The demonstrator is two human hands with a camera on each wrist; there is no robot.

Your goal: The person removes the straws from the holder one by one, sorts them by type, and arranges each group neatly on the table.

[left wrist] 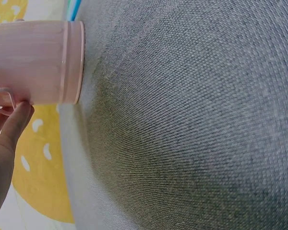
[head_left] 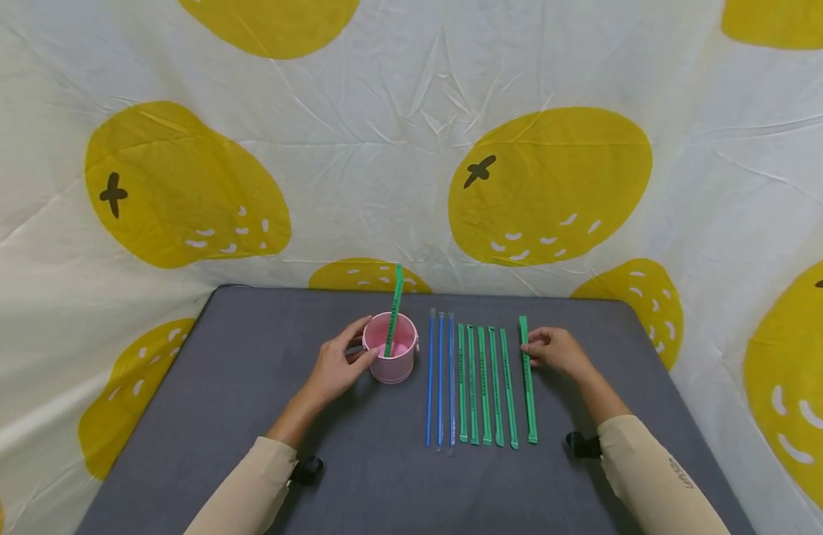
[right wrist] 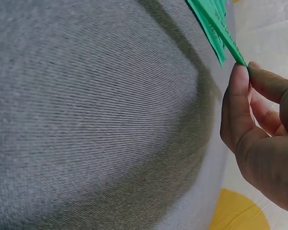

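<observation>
My left hand [head_left: 340, 362] grips the left side of a small pink bucket [head_left: 393, 369], thumb towards its front and fingers towards its back. In the left wrist view the fingertips meet the pink bucket [left wrist: 36, 62] beside its handle. One green wrapped straw [head_left: 394, 303] stands tilted inside the bucket. To the right, my right hand [head_left: 556, 351] pinches another green wrapped straw [head_left: 528, 394] near its upper part. The right wrist view shows that straw [right wrist: 224, 36] between thumb and fingertips, its printed wrapper facing the camera.
Three blue straws [head_left: 441, 386] in clear wrappers lie right of the bucket. Beside them, several green wrapped straws [head_left: 483, 394] form a row on the dark grey table [head_left: 371, 475]. A white cloth [head_left: 371, 193] with yellow fruit shapes hangs behind the table's back edge.
</observation>
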